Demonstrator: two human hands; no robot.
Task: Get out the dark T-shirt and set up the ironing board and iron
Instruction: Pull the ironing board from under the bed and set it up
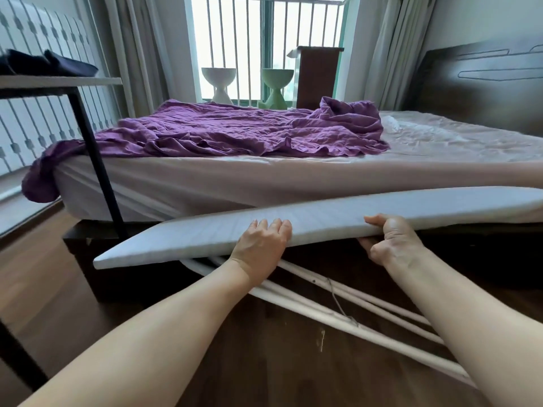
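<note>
Now both hands' grip, L (261, 245) & R (390, 242), clamped on padded grey ironing board (323, 221) w/ white tubular legs (352, 315).

Two forearms in view, both bare from elbow to wrist; no sleeve reaches into the frame. Left hand (262, 241) and right hand (390, 240): no gloves, rings, watch or bracelet visible. Fingernails short and unpainted where they show.

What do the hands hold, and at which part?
Both hold the ironing board at its near long edge: left hand on top, right hand gripping around it.
</note>
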